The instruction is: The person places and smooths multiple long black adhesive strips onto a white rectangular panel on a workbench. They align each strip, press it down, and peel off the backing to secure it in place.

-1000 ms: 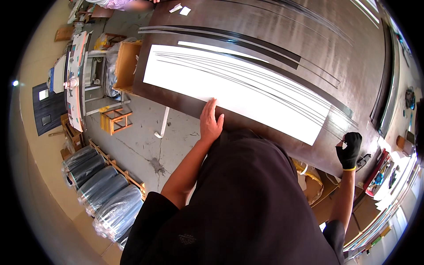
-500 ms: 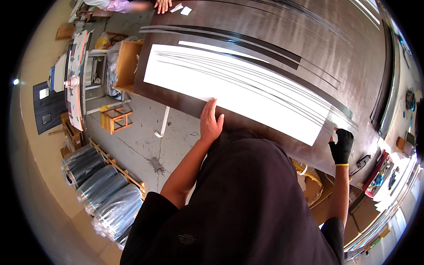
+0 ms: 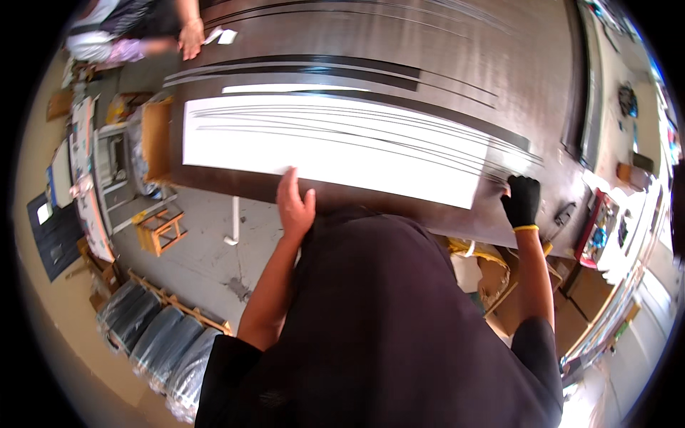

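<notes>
A long white sheet [image 3: 342, 155] lies along the near side of a dark brown table [image 3: 485, 43], with several thin dark strips [image 3: 371, 135] running lengthwise over it. My bare left hand [image 3: 295, 203] is open at the sheet's near edge, fingers stretched toward it and thumb apart. Beyond the sheet's right end is my right hand [image 3: 523, 200], in a black fingerless glove with a yellow cuff. Its fingers curl down at the strips' right ends; blur hides what is between them. A clear piece [image 3: 508, 153] lies under the strip ends.
Further back lie a dark flat bar [image 3: 385, 75] and more strips. A co-worker's hand [image 3: 190, 37] rests at the far left corner beside white scraps [image 3: 227, 36]. A wooden stool [image 3: 163, 230] and wrapped rolls [image 3: 168, 342] stand at left; a red tray [image 3: 594, 227] is at right.
The whole view has shifted, so the table sits further left and more level. More of the co-worker shows. My left hand stays by the sheet's edge, my right by the strip ends.
</notes>
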`<state>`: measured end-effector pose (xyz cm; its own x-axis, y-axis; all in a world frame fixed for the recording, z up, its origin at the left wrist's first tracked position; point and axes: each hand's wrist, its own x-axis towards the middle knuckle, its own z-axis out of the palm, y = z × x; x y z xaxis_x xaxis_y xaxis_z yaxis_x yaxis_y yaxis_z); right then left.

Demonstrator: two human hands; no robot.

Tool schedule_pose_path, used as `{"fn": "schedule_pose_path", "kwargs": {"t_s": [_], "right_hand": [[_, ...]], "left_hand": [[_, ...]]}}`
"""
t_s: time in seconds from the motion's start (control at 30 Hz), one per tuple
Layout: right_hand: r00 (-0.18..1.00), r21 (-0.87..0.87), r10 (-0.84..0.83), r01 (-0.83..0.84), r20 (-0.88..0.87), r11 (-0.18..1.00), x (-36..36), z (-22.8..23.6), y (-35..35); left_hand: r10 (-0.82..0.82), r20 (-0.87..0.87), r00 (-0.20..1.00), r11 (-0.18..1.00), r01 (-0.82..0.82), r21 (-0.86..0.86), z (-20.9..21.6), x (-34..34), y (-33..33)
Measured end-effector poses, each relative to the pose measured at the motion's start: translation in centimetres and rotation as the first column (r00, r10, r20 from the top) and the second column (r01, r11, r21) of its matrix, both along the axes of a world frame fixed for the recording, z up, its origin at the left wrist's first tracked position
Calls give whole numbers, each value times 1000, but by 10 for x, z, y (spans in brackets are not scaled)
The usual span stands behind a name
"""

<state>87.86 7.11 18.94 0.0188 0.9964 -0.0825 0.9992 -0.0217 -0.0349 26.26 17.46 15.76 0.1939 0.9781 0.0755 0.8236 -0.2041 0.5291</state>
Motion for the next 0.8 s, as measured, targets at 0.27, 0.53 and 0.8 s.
{"fn": "schedule_pose_path", "kwargs": {"t_s": [0.27,0.53,0.8], "right_hand": [[998,-76,23,-19,56,997,8,0,5],[993,-76,110,-112,-36,991,27,2,-36],[992,55,86,-81,-97,995,5,-5,-43]], "left_hand": [[-3,-15,1000,999,2,-43,-3,1,-1],[56,-10,998,998,-56,-22,5,-1,-2],[85,-14,996,996,-85,10,-3,-5,-13]]}}
